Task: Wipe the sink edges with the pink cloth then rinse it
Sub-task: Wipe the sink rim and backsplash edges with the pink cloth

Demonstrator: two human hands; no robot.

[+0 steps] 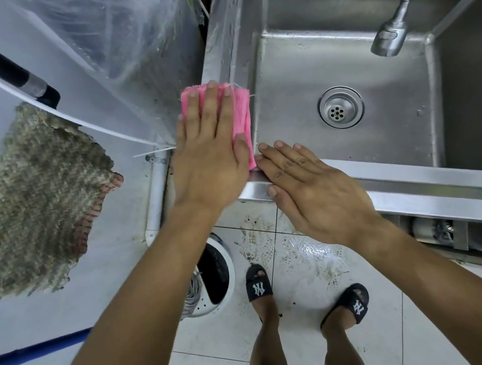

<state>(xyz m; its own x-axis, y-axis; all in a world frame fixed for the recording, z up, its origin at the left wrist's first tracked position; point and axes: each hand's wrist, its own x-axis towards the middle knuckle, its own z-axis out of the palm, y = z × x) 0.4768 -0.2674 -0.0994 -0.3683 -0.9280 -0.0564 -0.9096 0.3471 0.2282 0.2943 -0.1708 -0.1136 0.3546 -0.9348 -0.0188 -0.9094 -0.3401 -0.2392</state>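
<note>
The left hand (211,158) lies flat, fingers straight, pressing the pink cloth (239,116) onto the left edge of the stainless sink (349,146) near its front-left corner, spreading wiping pressure; the right hand (310,192), grip open, rests on the front edge, probably bracing.

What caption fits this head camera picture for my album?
Left hand presses the pink cloth on the sink's left edge; right hand rests on the front edge.

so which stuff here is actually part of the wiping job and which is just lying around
In the job: pink cloth under the left hand; sink edge; faucet for rinsing.

Lying about: woven mat; white bucket; black slippers.
</note>
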